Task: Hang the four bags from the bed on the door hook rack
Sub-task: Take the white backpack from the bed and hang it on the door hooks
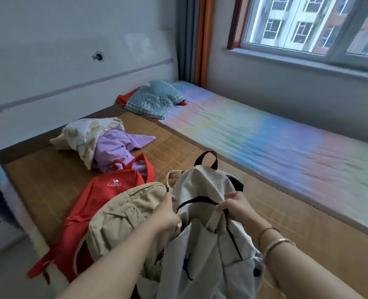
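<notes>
Pale grey bag (209, 234) is up off the bed (265, 145), held in both our hands. Left hand (168, 216) is closed on fabric at its left edge; fingertips are buried in a fold, so we can't see exactly what they pinch. Right hand (234, 207) is closed on a strap near the top of the bag, thumb and fingers wrapped round it. Black loop (206, 159) sticks up at the far end of the bag. Bottom of the bag is cut off by the frame edge.

Tan bag (122, 221) lies on the mat (168, 152) just left of the grey one, partly hidden behind our left forearm and the grey bag. Red bag (105, 190) lies under and beyond the tan one, "CAMEL" logo visible; its lower half is mostly covered, one strap trailing off the bed edge.

We can only make out three bags; a fourth may be hidden, can't tell.

Crumpled cloths (101, 141), cream and lilac, sit beyond the red bag. Blue pillow (155, 100) is at the far end by the curtain (191, 39). Window (308, 24) top right, blurred.
</notes>
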### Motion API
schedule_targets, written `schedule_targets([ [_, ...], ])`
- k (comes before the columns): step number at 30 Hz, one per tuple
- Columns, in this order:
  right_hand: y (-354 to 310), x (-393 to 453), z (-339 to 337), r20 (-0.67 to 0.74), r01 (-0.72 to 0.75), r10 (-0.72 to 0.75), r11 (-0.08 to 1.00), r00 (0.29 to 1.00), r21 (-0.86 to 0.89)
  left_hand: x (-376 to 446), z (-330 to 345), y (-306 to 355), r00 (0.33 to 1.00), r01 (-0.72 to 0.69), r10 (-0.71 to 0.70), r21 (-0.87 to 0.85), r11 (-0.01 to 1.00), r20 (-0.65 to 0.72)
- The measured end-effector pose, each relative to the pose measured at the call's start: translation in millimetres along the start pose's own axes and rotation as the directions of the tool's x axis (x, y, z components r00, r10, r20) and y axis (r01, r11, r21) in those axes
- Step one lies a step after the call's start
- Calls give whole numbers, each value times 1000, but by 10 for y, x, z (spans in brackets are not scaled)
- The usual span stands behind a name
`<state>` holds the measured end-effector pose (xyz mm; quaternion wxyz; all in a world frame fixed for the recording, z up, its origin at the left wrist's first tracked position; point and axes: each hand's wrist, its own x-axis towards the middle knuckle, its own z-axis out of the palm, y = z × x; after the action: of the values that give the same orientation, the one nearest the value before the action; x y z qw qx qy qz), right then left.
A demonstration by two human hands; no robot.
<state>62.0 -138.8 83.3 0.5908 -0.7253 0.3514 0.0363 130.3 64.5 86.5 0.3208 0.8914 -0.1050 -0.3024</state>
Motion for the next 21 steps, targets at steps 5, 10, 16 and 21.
schedule_targets([
  [5, -261, -1017, 78, -78, 58, -51, 994, 996, 93, -771, -395, -96, 991, -134, 134, 23, 991, 25],
  [10, -489, -2219, 253, -166, 241, -222, 965, 961, 106, -1547, -798, -32, 935, -342, 343, 19, 939, -91],
  [16, -755, -3356, 136, -397, 402, -306, 897, 865, 184, -2372, -1138, 285, 864, -468, 471, 59, 882, -177],
  [21, -730, -4335, -330, -565, 478, -323, 866, 759, 148, -3061, -1143, 687, 813, -581, 583, -108, 807, -19],
])
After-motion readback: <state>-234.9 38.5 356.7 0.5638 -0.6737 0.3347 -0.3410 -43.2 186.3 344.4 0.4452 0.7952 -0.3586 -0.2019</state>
